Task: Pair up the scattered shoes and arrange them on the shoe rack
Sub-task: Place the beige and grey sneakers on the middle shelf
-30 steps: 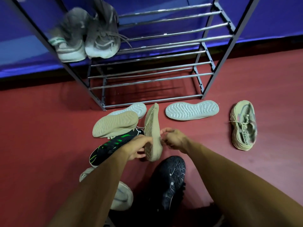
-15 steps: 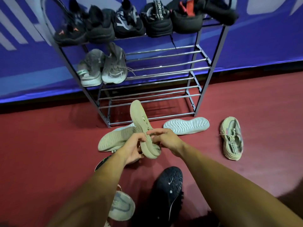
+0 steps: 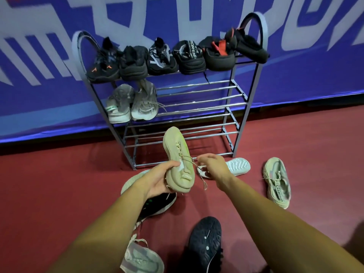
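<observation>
As we held the beige shoe [image 3: 178, 160] at the centre of the frame, our left hand [image 3: 157, 180] was wrapped round its heel, with the thumb over the collar. That grip left the toe pointing up at the rack [image 3: 236, 107] and the tongue side turned to us. Our right hand [image 3: 212, 164], just beside it, pinched the loose lace [image 3: 197, 168] between its fingertips. We judged this was to gather the lace so that it would not trail or catch on the bars.

Black shoes [image 3: 177, 58] filled the rack's top shelf, and a grey pair [image 3: 132, 103] sat at the left end of the second. The bars to their right and the lower shelves were bare, which made the second shelf the likely spot.

On the floor, a laced beige shoe [image 3: 277, 182] lay upright at the right of the frame, well apart from our hands. A beige sole [image 3: 130, 184] showed under our left wrist. Which of the two was the mate we could not tell. A white sole [image 3: 237, 166] lay face up behind our right hand. A dark shoe [image 3: 206, 241] lay sole up at lower centre, and a black-green shoe [image 3: 157, 203] and a pale shoe [image 3: 141, 259] lay at lower left. All five were unsorted.
</observation>
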`<state>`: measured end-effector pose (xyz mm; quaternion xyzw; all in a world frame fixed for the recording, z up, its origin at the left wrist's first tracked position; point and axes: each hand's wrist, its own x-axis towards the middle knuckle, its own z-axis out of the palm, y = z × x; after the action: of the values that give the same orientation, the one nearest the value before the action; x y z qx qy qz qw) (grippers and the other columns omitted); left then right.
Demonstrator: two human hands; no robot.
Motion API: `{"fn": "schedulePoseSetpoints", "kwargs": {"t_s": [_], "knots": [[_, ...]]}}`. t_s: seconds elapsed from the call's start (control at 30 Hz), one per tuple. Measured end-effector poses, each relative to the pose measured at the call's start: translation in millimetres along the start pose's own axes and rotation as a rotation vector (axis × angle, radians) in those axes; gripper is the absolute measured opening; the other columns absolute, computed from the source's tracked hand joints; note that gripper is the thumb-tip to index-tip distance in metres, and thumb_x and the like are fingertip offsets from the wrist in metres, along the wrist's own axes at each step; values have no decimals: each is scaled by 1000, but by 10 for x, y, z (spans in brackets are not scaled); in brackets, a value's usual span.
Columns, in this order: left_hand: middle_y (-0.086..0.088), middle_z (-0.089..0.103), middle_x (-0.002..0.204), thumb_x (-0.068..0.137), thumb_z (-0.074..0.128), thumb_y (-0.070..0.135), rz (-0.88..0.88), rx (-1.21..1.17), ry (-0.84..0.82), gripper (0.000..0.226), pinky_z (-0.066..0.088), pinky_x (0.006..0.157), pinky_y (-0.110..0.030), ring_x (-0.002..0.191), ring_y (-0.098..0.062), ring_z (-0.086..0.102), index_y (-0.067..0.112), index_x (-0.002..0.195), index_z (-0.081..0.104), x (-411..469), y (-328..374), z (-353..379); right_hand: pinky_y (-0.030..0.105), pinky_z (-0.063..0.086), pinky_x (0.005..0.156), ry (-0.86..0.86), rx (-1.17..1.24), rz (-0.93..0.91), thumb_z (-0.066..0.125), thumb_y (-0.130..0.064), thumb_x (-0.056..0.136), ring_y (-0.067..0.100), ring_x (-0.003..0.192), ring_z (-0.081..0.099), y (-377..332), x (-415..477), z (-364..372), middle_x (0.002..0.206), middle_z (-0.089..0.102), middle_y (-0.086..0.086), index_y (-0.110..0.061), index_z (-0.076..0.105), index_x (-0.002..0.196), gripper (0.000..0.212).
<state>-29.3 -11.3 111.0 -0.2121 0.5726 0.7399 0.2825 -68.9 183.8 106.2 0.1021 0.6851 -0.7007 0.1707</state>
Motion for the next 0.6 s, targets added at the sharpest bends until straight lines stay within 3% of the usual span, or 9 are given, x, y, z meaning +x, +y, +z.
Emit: {"fn": "schedulePoseSetpoints", "kwargs": {"t_s": [0.1, 0.2, 0.27, 0.37, 0.47, 0.6], "knots": [[-19, 68, 123, 86, 64, 26, 18, 50, -54, 43, 48, 102, -52, 116, -34, 64, 8, 125, 64, -124, 302, 15, 20, 38, 50, -32, -67, 32, 69, -29, 89, 14, 60, 48, -116, -14, 5, 77, 58, 7, -10, 64, 88, 19], [-20, 67, 124, 82, 66, 20, 51, 56, -66, 47, 52, 96, -49, 111, -34, 65, 4, 127, 62, -244, 570, 27, 27, 36, 59, -136, -92, 28, 63, -37, 88, 16, 68, 51, -406, -25, 69, 84, 64, 5, -13, 71, 97, 27], [-22, 65, 126, 84, 63, 14, 83, 24, -47, 45, 49, 100, -52, 115, -36, 63, 2, 128, 61, -280, 711, 39, 26, 33, 56, -229, -76, 11, 62, -41, 85, 15, 66, 47, -630, -23, 117, 80, 58, 3, -21, 68, 93, 23], [-21, 66, 125, 87, 60, 12, 118, 21, -30, 42, 49, 101, -53, 119, -35, 62, 1, 128, 61, -315, 928, 54, 14, 41, 46, -281, -35, -23, 64, -41, 89, 8, 53, 52, -898, -9, 210, 65, 62, -5, -19, 69, 84, 23], [-17, 70, 119, 86, 60, 16, 157, 41, -4, 37, 48, 100, -54, 113, -34, 65, 6, 121, 64, -346, 1124, 57, 22, 48, 55, -351, -52, 15, 65, -42, 90, 12, 59, 59, -1026, 14, 279, 72, 67, 1, -15, 73, 103, 31], [-16, 75, 102, 87, 54, 15, 215, -68, -23, 30, 61, 72, -42, 89, -29, 74, 6, 114, 65, -336, 1263, 93, 27, 41, 60, -465, -131, 97, 68, -51, 85, 16, 59, 55, -1139, 74, 259, 75, 60, 6, -11, 68, 102, 44]]}}
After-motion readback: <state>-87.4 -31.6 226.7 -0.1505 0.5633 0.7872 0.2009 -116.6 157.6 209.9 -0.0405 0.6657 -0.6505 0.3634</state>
